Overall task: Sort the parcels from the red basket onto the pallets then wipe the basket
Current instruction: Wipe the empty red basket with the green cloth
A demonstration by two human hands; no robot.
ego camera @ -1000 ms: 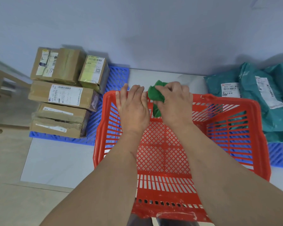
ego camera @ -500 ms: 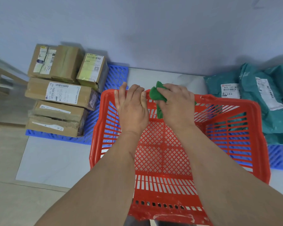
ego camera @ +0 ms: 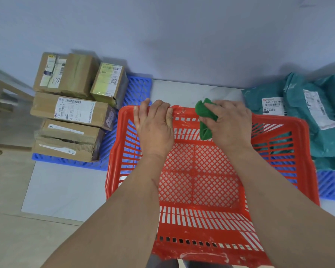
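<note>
The red basket (ego camera: 278, 132) stands on the floor in front of me with no parcels inside. My left hand (ego camera: 156, 125) grips its far rim, fingers curled over the edge. My right hand (ego camera: 230, 122) holds a bunched green cloth (ego camera: 204, 115) against the far rim and the inside of the far wall. Several brown cardboard parcels (ego camera: 72, 111) are stacked on the blue pallet (ego camera: 137, 88) to the left. Teal bagged parcels (ego camera: 306, 113) lie on a second blue pallet (ego camera: 331, 184) to the right.
A pale wall rises close behind the basket and pallets. A strip of white floor tile (ego camera: 62, 188) lies left of the basket. A wooden piece of furniture (ego camera: 0, 101) stands at the far left edge.
My right hand has carried the green cloth to the right along the far rim. My left hand's fingers have curled over the rim. The view has shifted slightly.
</note>
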